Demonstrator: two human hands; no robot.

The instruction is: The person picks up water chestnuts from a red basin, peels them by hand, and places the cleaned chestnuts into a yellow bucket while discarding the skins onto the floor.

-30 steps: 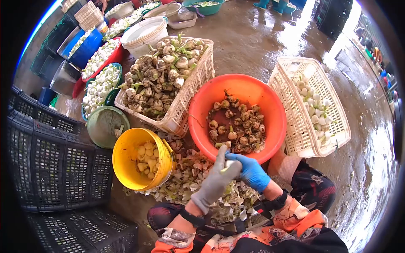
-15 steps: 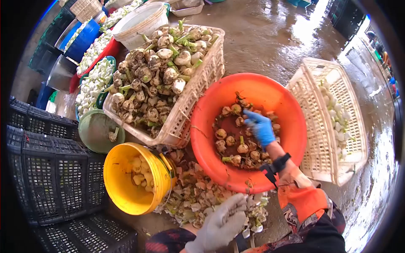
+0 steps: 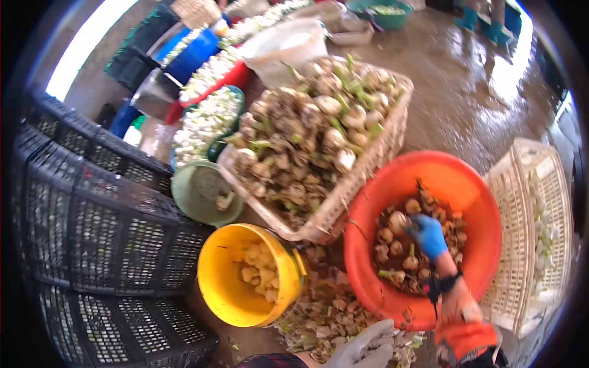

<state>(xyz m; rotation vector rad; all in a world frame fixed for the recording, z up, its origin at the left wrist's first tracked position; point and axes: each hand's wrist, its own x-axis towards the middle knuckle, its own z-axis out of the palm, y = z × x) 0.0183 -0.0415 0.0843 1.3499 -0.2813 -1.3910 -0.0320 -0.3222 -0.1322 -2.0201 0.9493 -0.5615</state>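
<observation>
My right hand (image 3: 427, 235), in a blue glove with a black strap at the wrist, reaches into an orange-red basin (image 3: 362, 270). Its fingers are bent and slightly blurred, closed on a pale garlic bulb (image 3: 397, 222) at their tips. Around it in the basin lie several soil-stained garlic bulbs (image 3: 410, 262) with short cut stems. At the bottom edge, my left hand (image 3: 366, 348) wears a grey glove. Its fingers are stretched out with nothing visible in them, above a heap of garlic peelings (image 3: 331, 300). Part of this hand is cut off by the frame.
A white crate (image 3: 368, 175) heaped with unpeeled garlic stands behind the basin. Left are a yellow bucket (image 3: 215, 294) holding pale pieces, a green bucket (image 3: 196, 190) and black crates (image 3: 116, 239). Another white crate (image 3: 509, 257) stands right. A person's boots (image 3: 469, 18) show far back.
The view has swung, so everything sits further right and lower. My right hand, still in the basin, has closed on a garlic bulb. My left hand has dropped partly out of frame.
</observation>
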